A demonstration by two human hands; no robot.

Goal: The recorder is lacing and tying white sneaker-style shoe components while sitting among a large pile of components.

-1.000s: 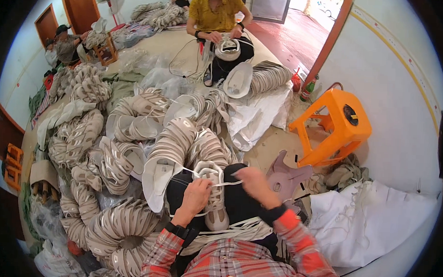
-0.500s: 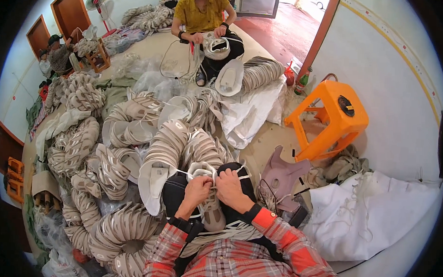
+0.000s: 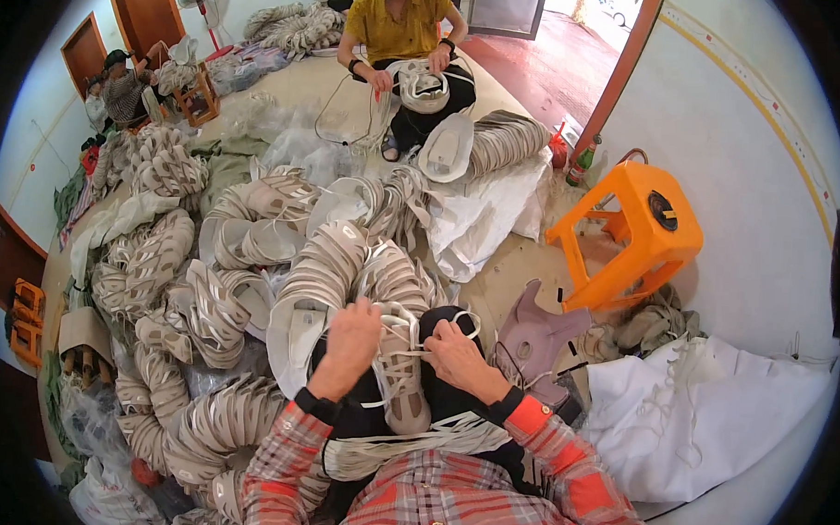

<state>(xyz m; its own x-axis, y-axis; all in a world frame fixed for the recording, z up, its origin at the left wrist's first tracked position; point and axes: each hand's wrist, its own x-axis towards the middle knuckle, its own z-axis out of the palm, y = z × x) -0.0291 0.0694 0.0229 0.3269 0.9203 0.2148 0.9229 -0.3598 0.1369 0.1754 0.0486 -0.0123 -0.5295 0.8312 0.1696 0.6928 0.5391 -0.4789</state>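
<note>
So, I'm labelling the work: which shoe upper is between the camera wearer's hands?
The single laced shoe upper, toe toward the plaid shirt; those around it lie in nested stacks.

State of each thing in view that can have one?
Left hand: fingers curled, grip unclear
Right hand: pinching white lace
Lap shoe upper: criss-crossed with lace
Other shoe uppers: nested in curved stacks
Orange stool: upright
Green bottle: standing
Door: open

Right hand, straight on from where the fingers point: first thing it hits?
Most likely the beige shoe on the lap, near its upper opening, just beyond the fingertips of the right hand. Depth is hard to judge from one view.
</note>
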